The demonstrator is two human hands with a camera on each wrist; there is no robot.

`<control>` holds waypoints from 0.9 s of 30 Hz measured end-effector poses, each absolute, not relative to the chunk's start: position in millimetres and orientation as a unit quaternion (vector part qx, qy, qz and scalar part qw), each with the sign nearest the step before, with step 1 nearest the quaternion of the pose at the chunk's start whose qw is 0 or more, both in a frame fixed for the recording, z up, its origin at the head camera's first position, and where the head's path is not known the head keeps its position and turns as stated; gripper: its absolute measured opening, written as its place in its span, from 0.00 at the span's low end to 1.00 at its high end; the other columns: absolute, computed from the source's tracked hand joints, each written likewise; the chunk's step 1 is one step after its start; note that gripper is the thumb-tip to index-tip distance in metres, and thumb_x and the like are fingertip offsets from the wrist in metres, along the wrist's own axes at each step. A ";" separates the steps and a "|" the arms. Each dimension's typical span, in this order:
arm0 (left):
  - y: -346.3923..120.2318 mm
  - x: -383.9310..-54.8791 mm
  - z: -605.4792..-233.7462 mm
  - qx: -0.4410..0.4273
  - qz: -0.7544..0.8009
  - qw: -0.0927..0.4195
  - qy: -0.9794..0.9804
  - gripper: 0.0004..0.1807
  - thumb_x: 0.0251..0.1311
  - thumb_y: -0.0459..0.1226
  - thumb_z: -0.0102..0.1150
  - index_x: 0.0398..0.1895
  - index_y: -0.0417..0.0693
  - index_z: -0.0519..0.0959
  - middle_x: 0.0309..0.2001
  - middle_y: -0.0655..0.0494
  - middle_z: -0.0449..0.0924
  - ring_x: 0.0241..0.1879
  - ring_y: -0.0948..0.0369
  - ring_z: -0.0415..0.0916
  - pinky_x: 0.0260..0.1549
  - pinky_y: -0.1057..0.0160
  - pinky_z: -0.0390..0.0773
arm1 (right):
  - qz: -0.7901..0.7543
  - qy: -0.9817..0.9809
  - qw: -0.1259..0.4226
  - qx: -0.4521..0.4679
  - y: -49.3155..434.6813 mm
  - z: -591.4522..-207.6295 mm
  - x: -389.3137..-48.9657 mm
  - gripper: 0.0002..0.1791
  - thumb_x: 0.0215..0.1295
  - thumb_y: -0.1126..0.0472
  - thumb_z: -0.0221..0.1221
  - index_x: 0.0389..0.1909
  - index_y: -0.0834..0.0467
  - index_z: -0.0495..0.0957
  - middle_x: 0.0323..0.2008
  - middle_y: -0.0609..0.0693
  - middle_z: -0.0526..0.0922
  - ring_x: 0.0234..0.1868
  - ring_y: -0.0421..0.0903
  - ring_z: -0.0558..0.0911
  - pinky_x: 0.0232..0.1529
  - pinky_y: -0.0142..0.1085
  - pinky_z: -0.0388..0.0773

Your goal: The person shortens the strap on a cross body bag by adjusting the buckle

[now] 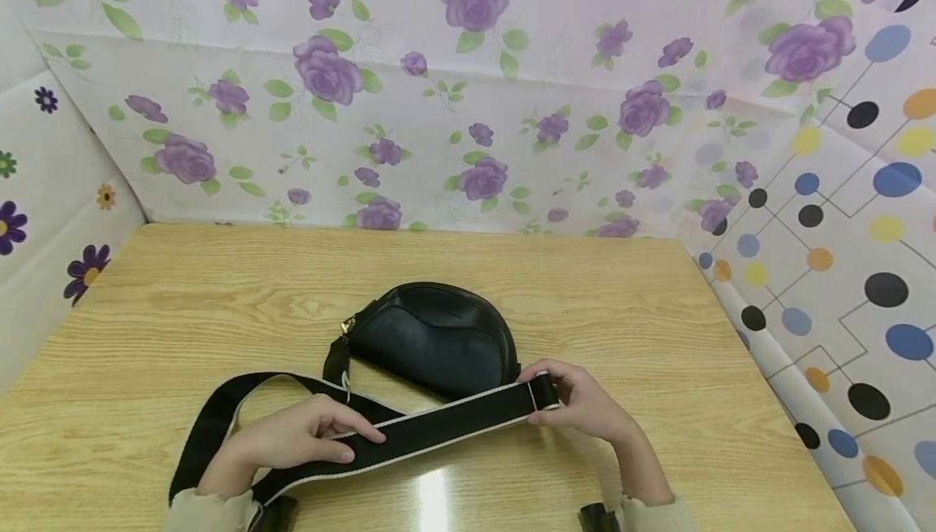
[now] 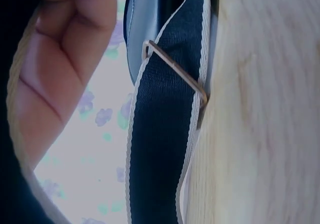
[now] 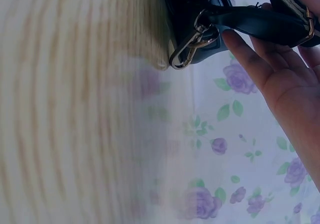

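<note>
A black half-moon handbag [image 1: 431, 337] lies on the table, with a gold zip pull at its left end. Its wide black strap [image 1: 446, 434] with white edges loops out to the left and crosses in front of the bag. Midway along it, my left hand [image 1: 288, 434] holds the strap, thumb and index finger over its face; some fingers are hidden. My right hand [image 1: 585, 406] pinches the folded strap end between thumb and fingers, near the bag's right corner. A gold snap hook [image 3: 187, 52] shows beside the bag in the right wrist view. The left wrist view shows a gold slider [image 2: 175, 69] across the strap.
The wood-grain table [image 1: 621, 296] ends at a flowered back covering [image 1: 439, 126]. A dotted covering [image 1: 841, 272] stands along the right side and another flowered one [image 1: 51, 191] on the left. Dark wrist bands sit by both sleeves.
</note>
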State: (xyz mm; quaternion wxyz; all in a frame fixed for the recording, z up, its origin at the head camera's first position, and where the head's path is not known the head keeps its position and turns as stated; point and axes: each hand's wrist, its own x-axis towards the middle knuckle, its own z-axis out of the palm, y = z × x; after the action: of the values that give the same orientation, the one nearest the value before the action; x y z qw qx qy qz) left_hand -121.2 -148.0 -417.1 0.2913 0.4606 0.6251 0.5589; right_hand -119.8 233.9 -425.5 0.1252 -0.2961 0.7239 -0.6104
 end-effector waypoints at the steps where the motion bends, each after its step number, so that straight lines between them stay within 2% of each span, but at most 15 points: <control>1: -148.5 -121.1 -416.8 0.459 0.560 0.293 0.625 0.15 0.58 0.26 0.50 0.49 0.33 0.74 0.08 0.51 0.49 0.06 0.58 0.46 0.07 0.73 0.56 | -0.610 0.724 0.123 -0.298 233.9 -425.5 -119.8 0.21 0.47 0.75 0.63 0.44 0.66 0.70 0.40 0.62 0.73 0.34 0.45 0.76 0.32 0.37 0.76; 27: -158.1 -121.6 -422.7 0.458 0.567 0.291 0.620 0.16 0.58 0.24 0.48 0.50 0.36 0.74 0.08 0.51 0.49 0.05 0.58 0.45 0.07 0.74 0.56 | -0.598 0.735 0.122 -0.294 233.4 -422.8 -119.3 0.21 0.47 0.73 0.64 0.45 0.65 0.71 0.41 0.59 0.74 0.35 0.46 0.76 0.35 0.37 0.75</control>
State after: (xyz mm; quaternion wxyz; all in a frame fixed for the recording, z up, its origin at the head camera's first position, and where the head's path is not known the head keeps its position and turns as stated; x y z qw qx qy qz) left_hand -121.6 -158.1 -422.7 0.2908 0.4579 0.6197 0.5672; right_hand -119.3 233.4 -422.8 0.1222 -0.2945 0.7355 -0.5979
